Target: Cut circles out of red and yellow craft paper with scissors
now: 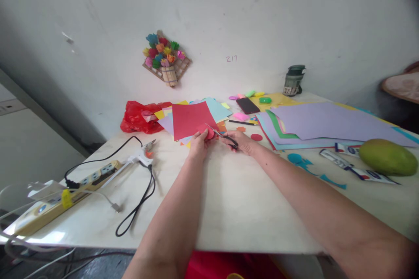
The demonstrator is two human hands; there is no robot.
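Observation:
Between the fingers of my left hand [199, 143] is a small red paper circle [210, 134], pinched near its edge. My right hand [240, 141] grips a pair of scissors [214, 130] with dark handles, and the blades point left, close to the circle. How far the blades are spread is too small to tell. Behind my hands lies a sheet of red paper [190, 117] on top of other coloured sheets. A separate red paper disc [256, 137] rests on the table just right of my right hand, near some orange paper scraps [241, 129].
At left are a hot glue gun [143, 155] with its cord and a power strip [68, 198]. A red plastic bag [140, 117] sits behind them. Rightward lie large purple sheets [327, 122], blue scraps [299, 160], tubes [369, 175] and a green mango [388, 157]. A phone [248, 105] is farther back.

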